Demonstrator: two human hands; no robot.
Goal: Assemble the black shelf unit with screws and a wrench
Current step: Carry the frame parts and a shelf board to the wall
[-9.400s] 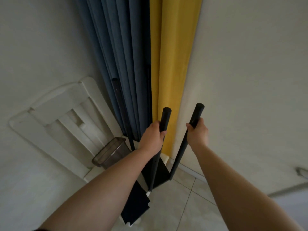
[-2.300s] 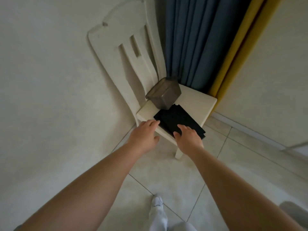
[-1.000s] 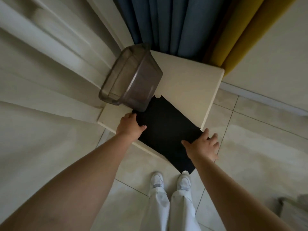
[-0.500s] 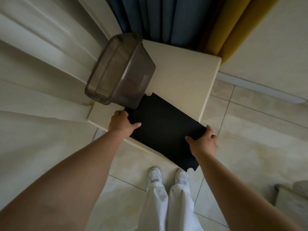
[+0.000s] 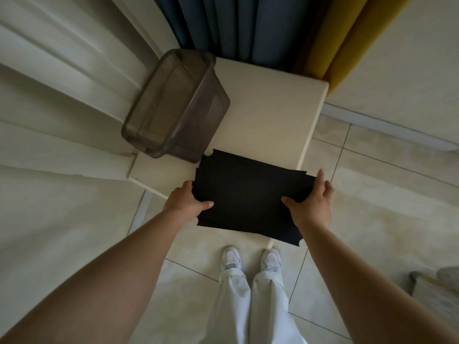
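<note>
A flat black shelf panel (image 5: 246,194) with notched corners lies partly over the front of a cream chair seat (image 5: 268,115). My left hand (image 5: 185,202) grips its left edge, thumb on top. At the right edge, my right hand (image 5: 311,203) holds the panel with the thumb on top and the fingers past the edge. A second black panel seems to lie just beneath, showing at the right rear corner. No screws, wrench or shelf posts are in view.
A smoky clear plastic bin (image 5: 173,105) lies tipped on the seat's back left, touching the panel's far corner. Blue curtains (image 5: 231,23) and yellow curtains (image 5: 347,28) hang behind the chair. My white shoes (image 5: 250,259) stand on the tiled floor below.
Earlier I held two black posts; they are gone from view. Over the last second both hands slid the panel toward me and turned it squarer, the right hand shifting to its right edge.
</note>
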